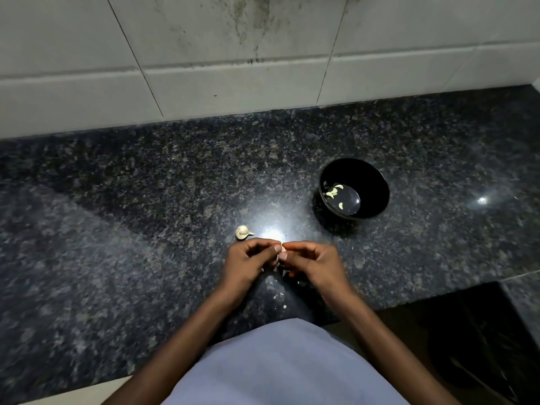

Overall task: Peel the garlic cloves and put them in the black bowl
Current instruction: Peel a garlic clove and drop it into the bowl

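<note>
Head camera, kitchen worktop: I am looking down at two bare hands meeting over a dark speckled granite counter [122, 235]. The left hand [248, 264] and the right hand [309, 264] are both curling their fingers inward and pinching a single pale garlic clove [282, 252] between fingertips and thumbs, just above the stone. The clove is showing only as a small white sliver between the nails. A second garlic piece [243, 231], still in its papery skin, is lying on the counter just beyond the left hand, beside a bright glare of reflected light. The black bowl [371, 182] is sitting farther back and to the right, apart from the hands, and is holding a few peeled cloves [334, 192] on its bottom. Small white flecks of skin [282, 296] are lying on the stone between the wrists. A stained tiled wall [233, 54] is rising behind the counter.
</note>
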